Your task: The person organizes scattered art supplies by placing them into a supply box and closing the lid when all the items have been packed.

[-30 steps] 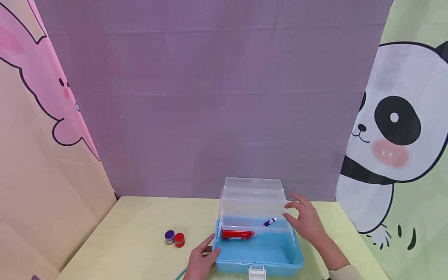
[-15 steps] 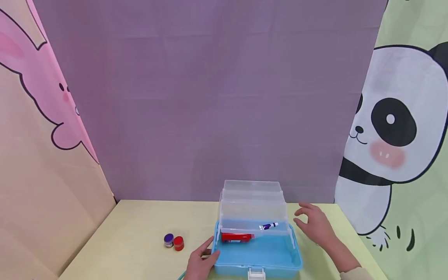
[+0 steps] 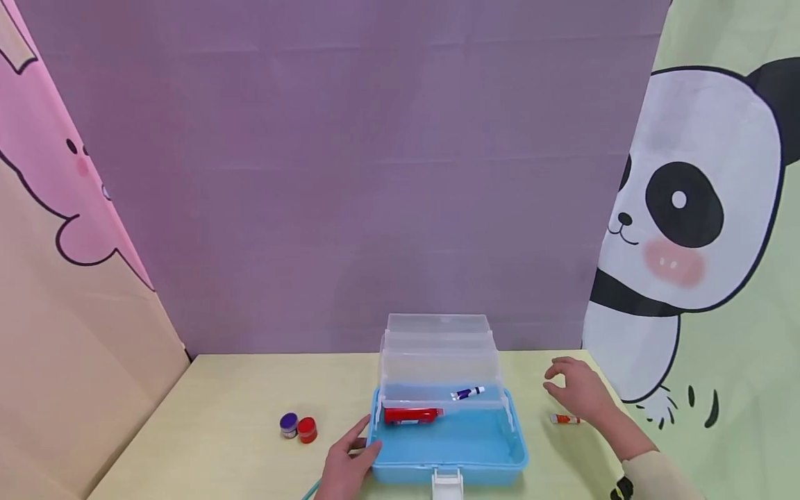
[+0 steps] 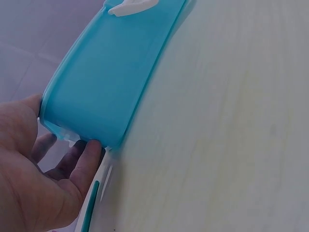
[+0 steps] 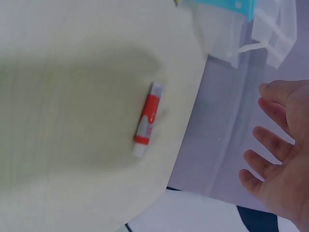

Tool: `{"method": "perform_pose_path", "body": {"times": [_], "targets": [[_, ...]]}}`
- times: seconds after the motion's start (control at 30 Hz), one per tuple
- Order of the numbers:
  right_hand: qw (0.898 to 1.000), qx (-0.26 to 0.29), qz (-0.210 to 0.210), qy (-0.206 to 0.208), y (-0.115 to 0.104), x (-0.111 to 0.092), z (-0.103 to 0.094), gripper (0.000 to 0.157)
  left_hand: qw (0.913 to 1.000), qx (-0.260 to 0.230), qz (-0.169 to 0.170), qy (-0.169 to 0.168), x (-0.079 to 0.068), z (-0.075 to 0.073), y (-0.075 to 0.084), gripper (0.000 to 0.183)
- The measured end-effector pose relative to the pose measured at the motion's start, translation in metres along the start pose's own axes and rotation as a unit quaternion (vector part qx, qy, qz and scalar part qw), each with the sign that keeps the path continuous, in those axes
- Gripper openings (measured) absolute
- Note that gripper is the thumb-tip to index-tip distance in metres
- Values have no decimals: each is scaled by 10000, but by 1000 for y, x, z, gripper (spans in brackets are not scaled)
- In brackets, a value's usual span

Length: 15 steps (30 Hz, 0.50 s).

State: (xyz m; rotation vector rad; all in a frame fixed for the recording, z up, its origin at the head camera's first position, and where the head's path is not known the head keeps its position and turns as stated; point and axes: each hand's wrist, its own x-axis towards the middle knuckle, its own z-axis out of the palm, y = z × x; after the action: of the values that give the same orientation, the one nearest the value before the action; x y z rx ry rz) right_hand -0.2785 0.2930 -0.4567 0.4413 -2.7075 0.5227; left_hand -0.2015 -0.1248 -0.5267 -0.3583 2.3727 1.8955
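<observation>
A light blue storage box (image 3: 450, 444) stands on the table, its clear lid (image 3: 440, 361) raised at the back. My left hand (image 3: 346, 462) grips its left end; in the left wrist view the thumb is at the rim and the fingers lie along the end wall (image 4: 91, 96). Inside lies a red bottle (image 3: 409, 415). Near the lid's base a small purple-and-white paint tube (image 3: 467, 394) shows; whether it touches the lid I cannot tell. Right of the box, my right hand (image 3: 581, 389) hovers, holding nothing. A red-and-white paint tube (image 5: 147, 118) lies on the table near it.
Two small jars, one purple-lidded (image 3: 289, 424) and one red (image 3: 307, 430), stand left of the box. A thin teal stick (image 3: 310, 489) is beside my left hand. A white latch (image 3: 447, 484) hangs at the box front. Behind the table (image 3: 237, 389) hangs a purple cloth (image 3: 350, 208).
My right hand has moved right, away from the box, and the red-and-white tube has come into sight. The purple tube now lies at a flatter slant. The left hand keeps its grip.
</observation>
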Motion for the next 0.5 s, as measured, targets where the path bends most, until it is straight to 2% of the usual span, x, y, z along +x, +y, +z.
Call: {"method": "perform_pose_path", "body": {"times": [0.13,0.3,0.5], "targets": [[10000,11,-17,-96,11,0,-1,6,9999,-27,103,-2,0,-2,1,64],[9997,-62,-34,-217,32,-1,2,4,9999,-34,18,123,-1,-2,1,63],[9979,-128,318,-554,53,-11,2,4,10000,1,-2,82,-2,-1,1,63]]}}
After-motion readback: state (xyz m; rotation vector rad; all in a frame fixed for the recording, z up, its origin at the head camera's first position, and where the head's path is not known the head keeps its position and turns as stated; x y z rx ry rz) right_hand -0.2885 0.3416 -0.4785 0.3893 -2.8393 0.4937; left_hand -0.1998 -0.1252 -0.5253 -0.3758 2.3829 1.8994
